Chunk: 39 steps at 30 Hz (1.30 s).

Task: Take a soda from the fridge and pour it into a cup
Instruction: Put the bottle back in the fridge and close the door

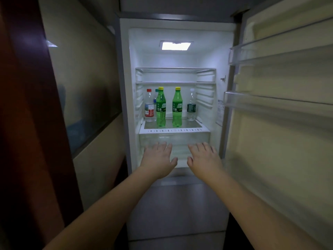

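In front of the open fridge (pixel 124 87): both hands empty.
Left hand (pixel 158 159) and right hand (pixel 205 159) extend flat-fingered below two green soda bottles (pixel 161 107).

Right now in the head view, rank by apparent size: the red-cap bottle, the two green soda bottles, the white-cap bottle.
1. The left green soda bottle and right green soda bottle: look alike, cannot rank.
2. Red-cap bottle.
3. White-cap bottle, set slightly further back, so unsure.

Glass shelf (pixel 191 124) carrying two green soda bottles (pixel 161 107) upright at centre; clear water bottles (pixel 149 107) at 9 and 3 o'clock.
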{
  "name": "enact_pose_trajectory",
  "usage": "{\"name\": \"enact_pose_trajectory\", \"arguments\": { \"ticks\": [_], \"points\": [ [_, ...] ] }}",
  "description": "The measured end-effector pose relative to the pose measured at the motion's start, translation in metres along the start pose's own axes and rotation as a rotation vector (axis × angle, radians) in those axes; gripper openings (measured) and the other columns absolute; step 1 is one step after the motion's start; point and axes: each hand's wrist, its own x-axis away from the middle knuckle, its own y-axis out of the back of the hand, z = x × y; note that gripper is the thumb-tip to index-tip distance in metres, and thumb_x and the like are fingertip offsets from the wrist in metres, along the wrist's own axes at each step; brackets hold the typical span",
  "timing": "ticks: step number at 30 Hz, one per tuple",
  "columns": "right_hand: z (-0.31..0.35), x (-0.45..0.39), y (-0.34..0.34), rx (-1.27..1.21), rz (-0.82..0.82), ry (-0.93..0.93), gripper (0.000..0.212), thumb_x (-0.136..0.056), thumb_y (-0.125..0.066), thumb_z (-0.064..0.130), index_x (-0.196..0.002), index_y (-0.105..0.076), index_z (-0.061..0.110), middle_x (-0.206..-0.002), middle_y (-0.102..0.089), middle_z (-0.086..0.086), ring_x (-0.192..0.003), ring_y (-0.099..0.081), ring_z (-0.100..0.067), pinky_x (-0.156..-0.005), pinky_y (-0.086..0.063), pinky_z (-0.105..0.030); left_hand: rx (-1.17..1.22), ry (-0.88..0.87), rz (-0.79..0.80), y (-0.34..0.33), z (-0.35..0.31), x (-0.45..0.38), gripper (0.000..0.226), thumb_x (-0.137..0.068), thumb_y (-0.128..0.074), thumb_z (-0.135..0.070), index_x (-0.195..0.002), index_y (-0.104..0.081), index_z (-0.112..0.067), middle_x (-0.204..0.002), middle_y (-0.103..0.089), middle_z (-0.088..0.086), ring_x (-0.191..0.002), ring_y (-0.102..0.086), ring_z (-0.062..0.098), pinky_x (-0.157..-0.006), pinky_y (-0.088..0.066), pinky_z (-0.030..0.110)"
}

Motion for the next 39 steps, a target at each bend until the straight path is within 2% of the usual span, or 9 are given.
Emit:
{"name": "enact_pose_trajectory", "arguments": {
  "ticks": [5, 15, 21, 24, 26, 29, 32, 36, 39],
  "points": [
    [-0.004, 0.034, 0.024, -0.027, 0.008, -0.02, 0.051, -0.096, -0.037, 0.04, -0.144, -0.034, 0.024, -0.146, -0.04, -0.003, -0.137, -0.029, -0.025, -0.11, -0.022, -0.039, 0.011, -0.033, -0.047, 0.016, -0.028, 0.038, 0.066, -0.099, -0.023, -0.055, -0.155, -0.01, -0.021, -0.162, -0.012, 0.001, -0.148, -0.01, 0.025, -0.118, -0.012, 0.05],
    [-0.038, 0.125, 0.062, -0.06, 0.005, -0.011, 0.052, -0.096, -0.038, 0.037, -0.146, -0.032, 0.025, -0.145, -0.04, -0.006, -0.136, -0.031, -0.027, -0.11, -0.024, -0.041, 0.073, -0.002, -0.047, 0.049, -0.082, 0.113, 0.065, -0.099, -0.024, -0.054, -0.155, -0.01, -0.025, -0.163, -0.012, -0.002, -0.149, -0.01, 0.022, -0.118, -0.014, 0.049],
    [-0.074, 0.209, 0.095, -0.112, -0.056, 0.01, 0.056, -0.081, -0.03, 0.039, -0.12, -0.064, 0.016, -0.112, -0.065, -0.011, -0.105, -0.06, -0.033, -0.089, -0.047, -0.046, 0.106, 0.009, -0.042, 0.051, -0.154, 0.177, 0.063, -0.099, -0.026, -0.051, -0.155, -0.011, -0.026, -0.163, -0.011, -0.004, -0.149, -0.008, 0.019, -0.119, -0.012, 0.047],
    [-0.091, 0.252, 0.114, -0.1, 0.013, 0.068, 0.053, -0.091, -0.034, 0.036, -0.14, -0.043, 0.019, -0.137, -0.048, -0.01, -0.129, -0.042, -0.031, -0.105, -0.033, -0.044, 0.12, 0.022, -0.051, 0.054, -0.185, 0.206, 0.064, -0.099, -0.027, -0.051, -0.155, -0.009, -0.026, -0.163, -0.011, -0.004, -0.149, -0.009, 0.02, -0.119, -0.013, 0.046],
    [-0.104, 0.274, 0.122, -0.089, -0.026, 0.074, 0.054, -0.091, -0.033, 0.036, -0.142, -0.04, 0.019, -0.139, -0.046, -0.009, -0.131, -0.039, -0.03, -0.105, -0.032, -0.041, 0.103, 0.01, -0.059, 0.057, -0.204, 0.223, 0.064, -0.099, -0.026, -0.051, -0.156, -0.009, -0.025, -0.163, -0.011, -0.003, -0.149, -0.01, 0.021, -0.119, -0.014, 0.043],
    [-0.119, 0.3, 0.136, -0.137, -0.074, 0.066, 0.06, -0.08, -0.027, 0.038, -0.127, -0.058, 0.016, -0.121, -0.062, -0.008, -0.113, -0.057, -0.031, -0.093, -0.046, -0.042, 0.09, -0.027, -0.054, 0.065, -0.234, 0.243, 0.063, -0.1, -0.026, -0.051, -0.155, -0.011, -0.024, -0.163, -0.011, -0.003, -0.149, -0.01, 0.02, -0.118, -0.015, 0.042],
    [-0.137, 0.32, 0.153, -0.171, -0.161, 0.058, 0.048, -0.08, -0.039, 0.033, -0.117, -0.065, 0.015, -0.112, -0.066, -0.008, -0.106, -0.061, -0.03, -0.088, -0.05, -0.041, 0.082, -0.074, -0.068, 0.072, -0.264, 0.254, 0.063, -0.1, -0.025, -0.051, -0.155, -0.013, -0.024, -0.162, -0.014, -0.002, -0.148, -0.012, 0.02, -0.117, -0.016, 0.04],
    [-0.163, 0.339, 0.175, -0.209, -0.332, 0.085, 0.04, -0.079, -0.058, 0.025, -0.116, -0.065, 0.013, -0.113, -0.066, -0.007, -0.108, -0.06, -0.026, -0.091, -0.048, -0.036, 0.013, -0.16, -0.128, 0.068, -0.3, 0.264, 0.078, -0.085, -0.008, -0.063, -0.152, -0.023, -0.025, -0.156, -0.032, 0.0, -0.142, -0.028, 0.022, -0.111, -0.027, 0.04],
    [-0.188, 0.348, 0.191, -0.219, -0.407, 0.034, 0.04, -0.084, -0.056, 0.026, -0.121, -0.063, 0.015, -0.122, -0.062, -0.006, -0.114, -0.056, -0.024, -0.093, -0.046, -0.037, -0.003, -0.231, -0.132, 0.055, -0.331, 0.266, 0.065, -0.093, -0.03, -0.057, -0.15, -0.025, -0.025, -0.153, -0.034, 0.0, -0.139, -0.031, 0.022, -0.107, -0.031, 0.039]
  ]
}}
